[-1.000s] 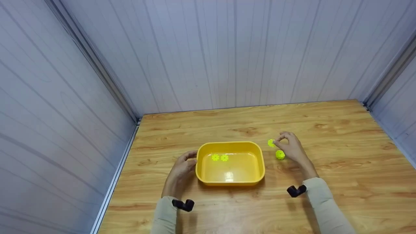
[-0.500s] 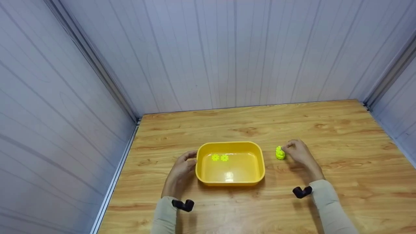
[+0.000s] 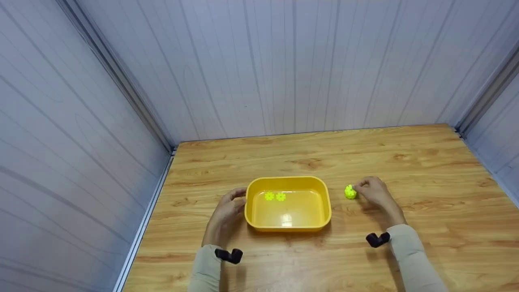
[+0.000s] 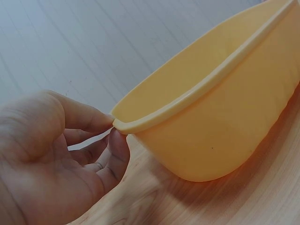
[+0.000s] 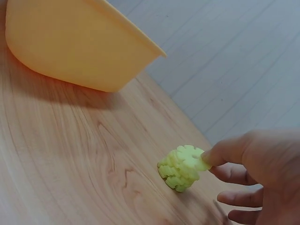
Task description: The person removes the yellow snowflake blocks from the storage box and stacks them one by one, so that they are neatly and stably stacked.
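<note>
A yellow plastic basin point(image 3: 287, 225) stands on the table. My left hand point(image 4: 61, 145) pinches its rim at the left end between thumb and fingers. Two yellow-green flower-shaped discs point(image 3: 275, 196) lie side by side on the basin's floor. To the right of the basin stands a short stack of the same discs point(image 5: 176, 176). My right hand point(image 3: 376, 192) is at this stack, thumb and index finger pinching the edge of the top flower-shaped disc point(image 5: 190, 156). That disc still lies on or just at the stack; its other fingers are apart below.
The wood-grain table point(image 3: 308, 263) runs back to a pale panelled wall point(image 3: 275, 69). Another panel wall point(image 3: 73, 142) rises on the left, and one on the right. Each wrist carries a black mount point(image 3: 229, 256).
My right hand has come back from above and left of the stack, lowering the disc it pinches onto the stack's top. The left hand and basin have stayed put.
</note>
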{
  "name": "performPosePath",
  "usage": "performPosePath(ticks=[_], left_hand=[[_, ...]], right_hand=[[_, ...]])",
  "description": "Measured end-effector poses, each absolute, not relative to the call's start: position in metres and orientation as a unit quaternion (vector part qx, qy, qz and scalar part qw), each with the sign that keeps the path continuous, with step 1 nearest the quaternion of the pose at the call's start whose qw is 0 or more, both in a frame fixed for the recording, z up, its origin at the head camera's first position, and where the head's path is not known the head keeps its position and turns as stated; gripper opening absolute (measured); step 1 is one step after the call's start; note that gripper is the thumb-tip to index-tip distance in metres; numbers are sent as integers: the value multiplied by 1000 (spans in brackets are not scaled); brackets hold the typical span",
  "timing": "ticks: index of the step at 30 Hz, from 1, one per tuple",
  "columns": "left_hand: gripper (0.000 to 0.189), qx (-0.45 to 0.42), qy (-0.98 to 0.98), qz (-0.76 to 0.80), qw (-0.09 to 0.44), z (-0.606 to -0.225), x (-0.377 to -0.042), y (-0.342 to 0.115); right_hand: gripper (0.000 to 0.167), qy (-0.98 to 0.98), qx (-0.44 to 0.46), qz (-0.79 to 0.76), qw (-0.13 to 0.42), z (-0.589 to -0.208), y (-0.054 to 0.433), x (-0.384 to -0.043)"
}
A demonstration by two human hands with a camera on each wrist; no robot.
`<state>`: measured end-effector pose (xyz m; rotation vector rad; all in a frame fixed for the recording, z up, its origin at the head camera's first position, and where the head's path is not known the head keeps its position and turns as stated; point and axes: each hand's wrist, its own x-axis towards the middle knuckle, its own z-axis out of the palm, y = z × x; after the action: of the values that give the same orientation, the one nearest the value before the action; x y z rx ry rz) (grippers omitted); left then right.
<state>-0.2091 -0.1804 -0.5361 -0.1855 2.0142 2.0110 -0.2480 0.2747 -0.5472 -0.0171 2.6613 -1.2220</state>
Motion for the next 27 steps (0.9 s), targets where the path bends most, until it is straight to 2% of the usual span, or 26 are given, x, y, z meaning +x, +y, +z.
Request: performPosePath(ticks=[6,17,27], left_hand=[[44,-77,692,703,144,-534,-209,-180],[45,-80,690,705,146,-534,-208,-180],[43,-82,693,702,141,-537,-211,-179]], right_hand=[[29,919,-14,-386,78,-549,273,-249],[28,927,-1,-369,64,-547,273,-248],[30,915,-26,-401,37,-537,263,-246]])
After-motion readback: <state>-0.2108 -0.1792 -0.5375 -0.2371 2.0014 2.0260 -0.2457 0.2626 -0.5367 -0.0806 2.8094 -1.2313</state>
